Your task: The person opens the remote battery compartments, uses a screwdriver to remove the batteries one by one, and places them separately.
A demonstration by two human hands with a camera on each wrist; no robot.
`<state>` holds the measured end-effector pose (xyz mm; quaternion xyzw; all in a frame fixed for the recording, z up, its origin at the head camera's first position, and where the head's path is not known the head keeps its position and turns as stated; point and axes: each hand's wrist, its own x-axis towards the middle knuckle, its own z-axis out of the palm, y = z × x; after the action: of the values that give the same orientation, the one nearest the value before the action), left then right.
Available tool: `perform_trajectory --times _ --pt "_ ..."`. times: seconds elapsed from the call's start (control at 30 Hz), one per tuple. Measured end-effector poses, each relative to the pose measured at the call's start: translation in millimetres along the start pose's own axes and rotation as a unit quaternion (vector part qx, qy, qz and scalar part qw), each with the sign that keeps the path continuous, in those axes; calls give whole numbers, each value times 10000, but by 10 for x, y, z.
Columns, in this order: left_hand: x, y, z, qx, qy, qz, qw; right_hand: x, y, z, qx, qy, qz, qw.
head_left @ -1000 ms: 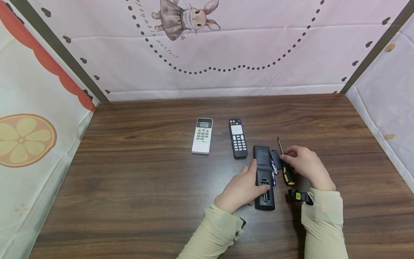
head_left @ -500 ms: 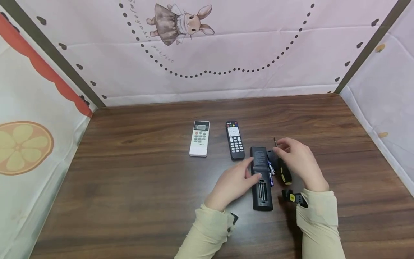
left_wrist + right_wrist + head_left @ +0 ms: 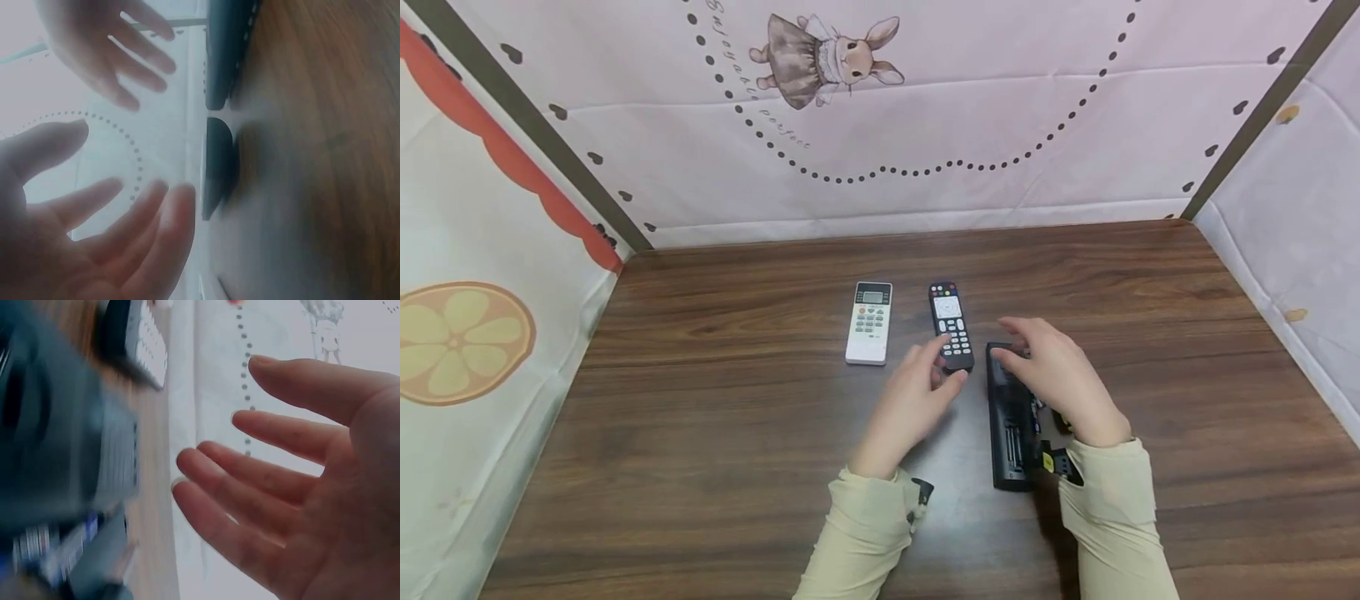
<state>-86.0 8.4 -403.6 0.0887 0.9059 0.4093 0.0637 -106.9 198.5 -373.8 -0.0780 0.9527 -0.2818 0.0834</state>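
Observation:
My left hand (image 3: 906, 404) hovers by the lower end of a small black remote control (image 3: 951, 333), fingers spread and loosely bent, holding nothing; one fingertip overlaps the buttons in the head view. Over the upper part of a larger black remote control (image 3: 1011, 442) is my right hand (image 3: 1063, 375), its fingers apart and nothing between them in the right wrist view. That larger remote lies back up, its battery compartment uncovered. Beside it, blue-and-white batteries (image 3: 56, 550) show blurred in the right wrist view. A screwdriver's black-and-yellow handle (image 3: 1062, 422) peeks out beneath the right hand, which hides the rest.
A white remote control (image 3: 868, 325) with a small screen lies left of the small black one. All rest on a brown wood-grain table (image 3: 715, 442). Printed cloth walls (image 3: 985, 108) stand at the back and both sides.
My left hand has left the larger remote and moved left to the small black one. My right hand has let go of the screwdriver and shifted left over the larger remote.

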Motion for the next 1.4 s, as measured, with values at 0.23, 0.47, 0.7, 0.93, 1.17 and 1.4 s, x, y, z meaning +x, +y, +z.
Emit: perform_trajectory --times 0.23,0.47,0.7,0.93,1.17,1.4 --pt "26 -64 -7 124 408 -96 9990 138 -161 120 145 -20 -16 9999" --pt "39 -90 -6 212 399 -185 9988 215 -199 250 -51 6 -52 10000" --pt "53 -105 11 214 213 -399 9988 253 -205 334 -108 -86 -30 9999" --pt "61 -139 43 255 132 -439 9986 267 -196 393 -193 -100 -82 9997" --pt "64 -155 48 84 8 -480 9988 294 -224 460 -437 -141 -295 9985" --pt "91 -179 85 -131 -402 -617 9972 304 -257 538 -608 -227 -137 9978"
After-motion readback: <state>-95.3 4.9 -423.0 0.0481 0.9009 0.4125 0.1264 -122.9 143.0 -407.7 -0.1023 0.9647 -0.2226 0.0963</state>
